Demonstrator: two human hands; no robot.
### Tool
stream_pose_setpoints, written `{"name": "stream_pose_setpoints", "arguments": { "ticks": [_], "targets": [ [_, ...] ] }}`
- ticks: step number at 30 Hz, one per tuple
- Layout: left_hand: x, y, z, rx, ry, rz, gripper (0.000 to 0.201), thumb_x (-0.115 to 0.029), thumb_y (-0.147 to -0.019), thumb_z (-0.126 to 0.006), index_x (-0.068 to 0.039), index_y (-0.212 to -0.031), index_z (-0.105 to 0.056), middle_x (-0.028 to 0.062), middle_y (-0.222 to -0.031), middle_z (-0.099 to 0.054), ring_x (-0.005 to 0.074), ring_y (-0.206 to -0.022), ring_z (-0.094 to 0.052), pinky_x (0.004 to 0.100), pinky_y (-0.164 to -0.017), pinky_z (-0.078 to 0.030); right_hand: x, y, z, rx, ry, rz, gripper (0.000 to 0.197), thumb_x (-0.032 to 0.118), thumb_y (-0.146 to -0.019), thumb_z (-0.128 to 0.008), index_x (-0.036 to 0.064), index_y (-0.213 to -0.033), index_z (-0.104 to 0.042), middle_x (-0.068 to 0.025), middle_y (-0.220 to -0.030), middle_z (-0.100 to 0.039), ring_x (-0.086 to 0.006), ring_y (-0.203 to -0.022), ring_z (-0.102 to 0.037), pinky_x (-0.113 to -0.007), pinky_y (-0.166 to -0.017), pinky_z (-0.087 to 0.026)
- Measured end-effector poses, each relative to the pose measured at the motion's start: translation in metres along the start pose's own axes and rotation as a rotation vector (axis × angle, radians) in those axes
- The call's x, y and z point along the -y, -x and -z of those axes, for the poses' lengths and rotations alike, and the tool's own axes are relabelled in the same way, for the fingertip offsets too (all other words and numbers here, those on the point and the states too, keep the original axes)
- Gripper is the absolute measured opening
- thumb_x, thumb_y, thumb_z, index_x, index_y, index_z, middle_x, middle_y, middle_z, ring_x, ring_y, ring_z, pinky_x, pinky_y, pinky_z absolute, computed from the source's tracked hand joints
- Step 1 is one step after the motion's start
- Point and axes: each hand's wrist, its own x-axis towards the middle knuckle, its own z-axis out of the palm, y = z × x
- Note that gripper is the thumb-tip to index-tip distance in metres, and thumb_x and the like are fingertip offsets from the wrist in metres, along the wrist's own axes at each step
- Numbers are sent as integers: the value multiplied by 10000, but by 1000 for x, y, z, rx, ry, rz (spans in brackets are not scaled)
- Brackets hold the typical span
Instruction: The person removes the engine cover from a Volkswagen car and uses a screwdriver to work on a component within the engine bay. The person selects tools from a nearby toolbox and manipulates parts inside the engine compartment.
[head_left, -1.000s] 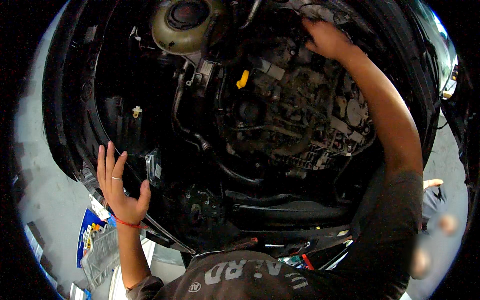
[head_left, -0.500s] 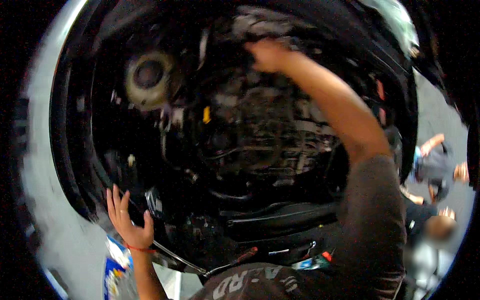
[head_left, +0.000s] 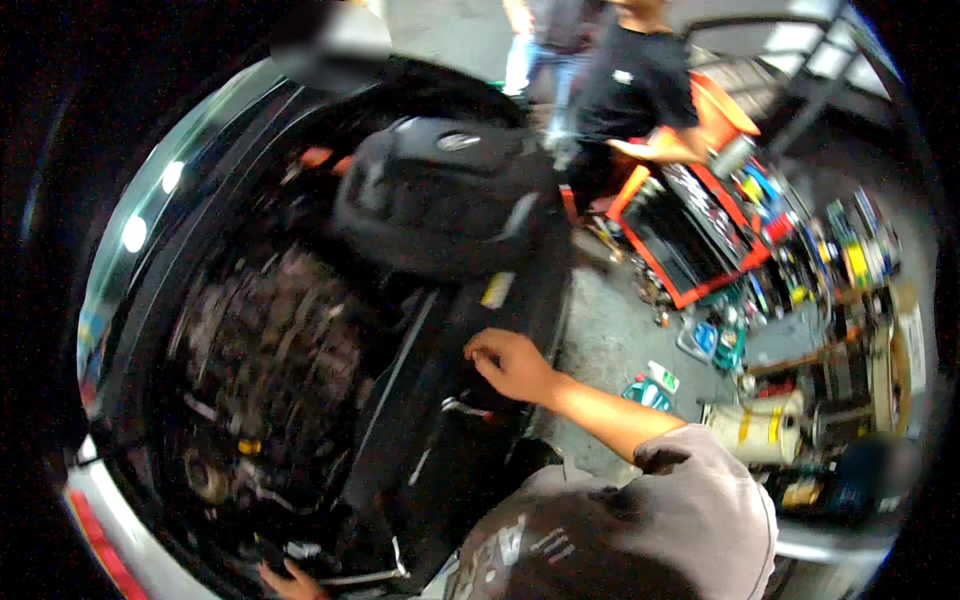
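Observation:
My right hand [head_left: 515, 368] hangs over the black front panel [head_left: 440, 370] of a car's engine bay, its fingers curled inward. Whatever it may hold is hidden. Just below it lies a small metal tool [head_left: 465, 407] with a red part, and a thin metal rod [head_left: 418, 467] lies nearer to me. At the lower edge my left hand [head_left: 292, 582] rests by the bay's near left corner, partly cut off, its visible fingers apart. Between the hands and the far side sits the uncovered engine [head_left: 270, 345]. A black plastic engine cover [head_left: 440, 190] with a round emblem lies farther back.
Two people stand beyond the car, one in a black shirt [head_left: 635, 85]. On the floor at right are an orange-red tool tray [head_left: 690, 235], several bottles, a blue container [head_left: 702, 342] and a cream-coloured tank [head_left: 760, 425]. The car's windscreen edge [head_left: 150, 210] bounds the left.
The view has swung right, bringing the engine cover and floor tools into sight. My right hand has left the engine's far side for the front panel. My left hand now shows at the lower edge.

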Motion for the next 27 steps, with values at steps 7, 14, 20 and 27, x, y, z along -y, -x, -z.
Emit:
{"name": "stream_pose_setpoints", "arguments": {
  "ticks": [7, 14, 20, 27],
  "targets": [
    [-78, -16, 58, -200, 694, 107, 610, -348, -864, -765, 60, -1272, -565, 224, -1167, -630, 346, -1016, -625, 459, -894, -518, -69, 137, 91, -185, 49, -205, 148, 141, -897, -594, 13, -943, -652, -179, -931, -668, -371, -883, -665, -433, -779, -537],
    [-191, -15, 115, -3, 1261, -37, 470, -346, -929, -681, 13, -1229, -632, 212, -1061, -685, 312, -921, -645, 443, -793, -527, -101, 286, 126, -281, 175, -431, 202, 191, -915, -608, -1, -862, -645, -184, -801, -668, -324, -741, -669, -417, -664, -519],
    [-335, 72, 187, 441, 1556, -345, 162, -154, -942, -635, 6, -957, -646, 76, -880, -647, 161, -804, -592, 315, -760, -486, -98, 430, 139, -392, 158, -688, 185, 211, -857, -631, 30, -832, -659, -155, -786, -696, -298, -725, -694, -405, -680, -539],
    [-422, 164, 231, 898, 1800, -739, 129, -55, -918, -648, 10, -821, -594, 64, -821, -623, 107, -713, -548, 261, -657, -455, -178, 482, 131, -557, 39, -909, 197, 212, -865, -656, 24, -909, -698, -134, -756, -696, -249, -699, -686, -390, -664, -539]
  ]
}}
